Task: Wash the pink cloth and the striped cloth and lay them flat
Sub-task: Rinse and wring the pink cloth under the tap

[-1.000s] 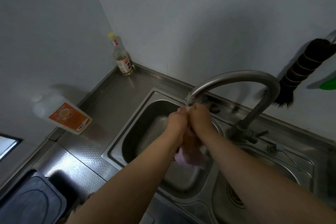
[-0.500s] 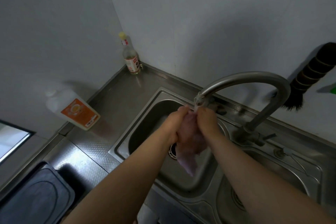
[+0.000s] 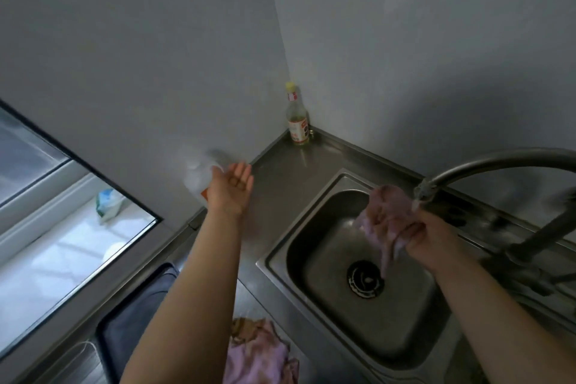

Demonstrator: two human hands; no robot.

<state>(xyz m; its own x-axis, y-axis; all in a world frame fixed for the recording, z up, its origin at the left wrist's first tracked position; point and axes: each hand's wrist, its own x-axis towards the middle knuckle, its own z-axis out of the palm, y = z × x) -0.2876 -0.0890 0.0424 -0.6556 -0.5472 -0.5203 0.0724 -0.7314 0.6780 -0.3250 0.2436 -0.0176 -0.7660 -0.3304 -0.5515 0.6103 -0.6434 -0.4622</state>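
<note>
My right hand grips the wet pink cloth bunched up over the left sink basin, just under the faucet spout; a tail of the cloth hangs toward the drain. My left hand is stretched out to the left, palm up and fingers open, right in front of the white detergent bottle by the wall. It holds nothing. A second crumpled cloth, pink with a brownish patterned part, lies on the counter at the sink's front left corner.
A glass bottle with a yellow cap stands in the back corner of the steel counter. A dark tray or mat lies at the left front. A window runs along the left wall.
My left hand has let go of the pink cloth and moved left to the detergent bottle. The right hand alone holds the cloth under the faucet. The view has swung left.
</note>
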